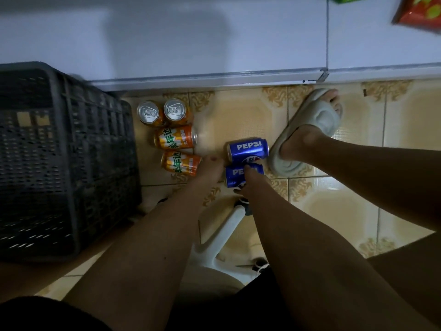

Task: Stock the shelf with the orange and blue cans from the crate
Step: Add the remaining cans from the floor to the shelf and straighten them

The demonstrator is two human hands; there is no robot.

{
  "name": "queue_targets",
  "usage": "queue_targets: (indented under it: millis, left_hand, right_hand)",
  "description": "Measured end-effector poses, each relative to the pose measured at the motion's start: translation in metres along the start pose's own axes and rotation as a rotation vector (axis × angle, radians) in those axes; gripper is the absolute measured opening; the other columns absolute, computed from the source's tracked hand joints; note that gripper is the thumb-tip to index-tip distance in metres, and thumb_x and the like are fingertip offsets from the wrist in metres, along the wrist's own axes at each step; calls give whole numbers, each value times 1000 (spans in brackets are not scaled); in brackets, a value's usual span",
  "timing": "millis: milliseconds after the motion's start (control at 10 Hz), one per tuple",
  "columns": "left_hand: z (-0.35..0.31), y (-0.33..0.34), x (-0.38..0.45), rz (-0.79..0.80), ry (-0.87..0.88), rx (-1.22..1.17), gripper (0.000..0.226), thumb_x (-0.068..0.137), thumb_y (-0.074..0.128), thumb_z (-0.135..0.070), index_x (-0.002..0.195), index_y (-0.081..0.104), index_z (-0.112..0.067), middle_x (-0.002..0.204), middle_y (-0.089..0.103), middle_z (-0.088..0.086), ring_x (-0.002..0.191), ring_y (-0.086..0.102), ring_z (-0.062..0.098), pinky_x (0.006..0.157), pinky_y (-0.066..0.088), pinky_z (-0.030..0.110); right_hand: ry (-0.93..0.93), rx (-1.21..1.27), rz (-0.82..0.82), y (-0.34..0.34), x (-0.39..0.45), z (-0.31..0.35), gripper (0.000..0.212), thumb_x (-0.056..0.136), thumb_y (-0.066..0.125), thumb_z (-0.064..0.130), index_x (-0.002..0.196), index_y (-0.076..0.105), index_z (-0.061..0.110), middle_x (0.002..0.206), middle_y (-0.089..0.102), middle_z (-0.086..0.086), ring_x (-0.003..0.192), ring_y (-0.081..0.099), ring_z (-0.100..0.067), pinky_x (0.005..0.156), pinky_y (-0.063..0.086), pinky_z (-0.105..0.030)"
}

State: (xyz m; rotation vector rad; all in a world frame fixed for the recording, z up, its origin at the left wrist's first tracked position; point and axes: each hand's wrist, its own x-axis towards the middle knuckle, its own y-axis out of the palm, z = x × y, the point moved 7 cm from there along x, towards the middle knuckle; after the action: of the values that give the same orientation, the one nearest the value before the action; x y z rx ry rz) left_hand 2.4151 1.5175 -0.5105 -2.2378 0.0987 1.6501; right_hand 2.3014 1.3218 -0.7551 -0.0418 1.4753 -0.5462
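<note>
Blue can (241,176), glossy cylinder on tile | right hand (250,185) grips it | left hand (207,173) grip unclear

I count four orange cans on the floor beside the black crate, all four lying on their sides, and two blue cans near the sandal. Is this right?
Not quite. The head view shows four orange cans, but only two lie on their sides; the other two stand upright. The black crate, the two blue cans and the sandal are as you say.
</note>
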Motion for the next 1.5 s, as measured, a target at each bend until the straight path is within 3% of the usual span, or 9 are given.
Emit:
queue_targets:
  millis: [100, 200, 400, 600, 700, 800, 1100, 1200, 1500]
  left_hand:
    - [-4, -8, -9, 10, 71, 7, 38, 102, 41, -25, 139, 44, -14, 122, 54, 5, 94, 52, 13, 75, 43, 28]
    - [-11, -28, -25, -34, 142, -9, 43, 100, 44, -27, 142, 42, -18, 132, 51, 7, 106, 51, 19, 85, 43, 32]
    - [-41, -81, -61, -112, 301, -79, 36, 98, 45, -31, 131, 51, -18, 124, 57, 8, 103, 57, 24, 84, 48, 32]
    - [-90, -148, -121, -257, 564, -130, 29, 99, 47, -28, 124, 55, -16, 113, 59, 2, 88, 56, 15, 77, 43, 29]
    - [-121, -184, -160, -341, 711, -131, 31, 100, 48, -27, 128, 54, -15, 114, 56, 3, 96, 54, 20, 82, 42, 27]
    - [-154, -224, -208, -443, 889, -126, 30, 98, 49, -26, 126, 57, -17, 111, 59, 2, 100, 56, 21, 89, 46, 33]
    - [-227, -333, -386, -1174, 1530, 205, 22, 90, 51, -23, 103, 66, -14, 99, 66, 0, 97, 54, 20, 80, 43, 34]
    - [-250, -360, -409, -1303, 1505, 260, 22, 90, 51, -24, 105, 65, -17, 102, 65, -1, 101, 53, 22, 85, 39, 37]
    - [-291, -423, -369, -1134, 903, 722, 57, 93, 38, -56, 144, 39, -31, 147, 39, 4, 134, 35, 28, 109, 26, 54]
  right_hand:
    - [4, 114, 92, -14, -205, 72, 68, 81, 76, 36, 134, 38, 16, 123, 57, -17, 107, 62, -39, 84, 55, -57]
    - [-55, 111, 173, -16, -262, 98, 59, 96, 62, 25, 144, 33, 7, 139, 49, -21, 122, 53, -41, 101, 40, -63]
    - [-207, 31, 333, -17, -323, 128, 55, 90, 70, 29, 132, 46, 2, 110, 61, -17, 83, 60, -30, 95, 47, -58]
    - [-429, -6, 557, -11, -393, 163, 30, 86, 74, 31, 98, 63, 7, 82, 61, -12, 73, 64, -24, 63, 59, -33]
    - [-535, -79, 660, 1, -445, 185, 35, 82, 75, 40, 97, 63, 11, 85, 61, -10, 73, 60, -21, 62, 52, -27]
    - [-666, -61, 731, 12, -498, 211, 32, 86, 71, 37, 105, 62, 12, 97, 67, -10, 92, 65, -22, 80, 57, -36]
    - [-1080, -132, 816, 19, -692, 280, 40, 83, 74, 30, 119, 56, 26, 103, 69, -6, 84, 70, -22, 68, 60, -42]
    - [-1159, -199, 820, 19, -748, 296, 29, 83, 75, 36, 107, 63, 25, 92, 71, -8, 79, 69, -23, 73, 61, -47]
    - [-1127, -241, 791, 27, -854, 353, 19, 94, 54, 31, 100, 52, 13, 88, 67, -13, 86, 69, -29, 80, 58, -53]
